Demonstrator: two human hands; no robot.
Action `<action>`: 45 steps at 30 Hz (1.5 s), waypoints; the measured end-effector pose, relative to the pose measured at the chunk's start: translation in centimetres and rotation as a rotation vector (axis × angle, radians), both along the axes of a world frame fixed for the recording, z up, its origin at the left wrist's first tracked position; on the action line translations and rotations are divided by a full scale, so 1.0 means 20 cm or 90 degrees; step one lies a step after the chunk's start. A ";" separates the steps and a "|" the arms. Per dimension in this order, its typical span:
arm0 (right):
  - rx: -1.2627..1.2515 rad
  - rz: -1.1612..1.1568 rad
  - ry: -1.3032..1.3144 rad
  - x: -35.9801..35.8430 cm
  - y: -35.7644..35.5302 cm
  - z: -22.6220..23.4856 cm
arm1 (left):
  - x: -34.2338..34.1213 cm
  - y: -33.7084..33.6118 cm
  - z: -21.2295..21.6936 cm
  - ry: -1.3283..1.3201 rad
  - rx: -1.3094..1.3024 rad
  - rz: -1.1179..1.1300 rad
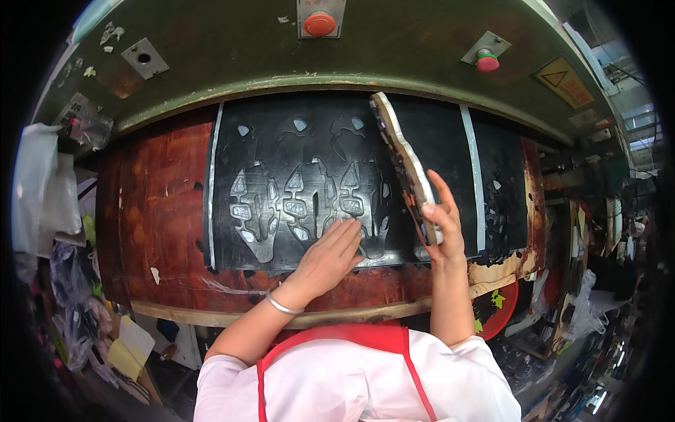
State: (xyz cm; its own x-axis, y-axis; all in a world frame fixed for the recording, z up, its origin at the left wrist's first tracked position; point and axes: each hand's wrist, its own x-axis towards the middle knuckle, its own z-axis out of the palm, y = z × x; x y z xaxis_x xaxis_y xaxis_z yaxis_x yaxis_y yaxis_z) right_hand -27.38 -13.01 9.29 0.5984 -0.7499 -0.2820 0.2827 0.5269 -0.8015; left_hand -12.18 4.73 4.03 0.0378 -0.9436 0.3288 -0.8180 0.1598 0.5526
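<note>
The black rubber sheet lies flat on the reddish-brown wooden bench, under the green press head that arches across the far side. I judge it is spread flat like this so the cutter can bite evenly. It already carries a row of sole-shaped cut-outs near its middle, packed close together, probably to waste little rubber.

My left hand rests palm down on the sheet's near edge, fingers together and flat, holding nothing; it seems to pin the sheet so it does not shift.

My right hand has its grip clamped on the near end of the sole-shaped cutting die, which stands tilted up on edge just right of the cut-outs, its far tip close under the press head. Held so, it can be swung over to fresh rubber.

A red button sits far on the press head.
</note>
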 end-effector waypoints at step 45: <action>-0.487 -0.077 0.495 0.31 -0.37 -0.25 | 0.52 -0.42 -0.13 -0.027 -0.023 0.244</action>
State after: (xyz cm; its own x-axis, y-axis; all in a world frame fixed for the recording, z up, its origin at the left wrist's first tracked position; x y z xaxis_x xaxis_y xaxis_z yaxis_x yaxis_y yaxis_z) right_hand -21.21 -20.35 4.38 0.3696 -0.9291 0.0146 -0.4260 -0.1834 -0.8860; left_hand -1.86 -3.67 1.37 0.3711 -0.8516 0.3702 -0.8444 -0.1436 0.5161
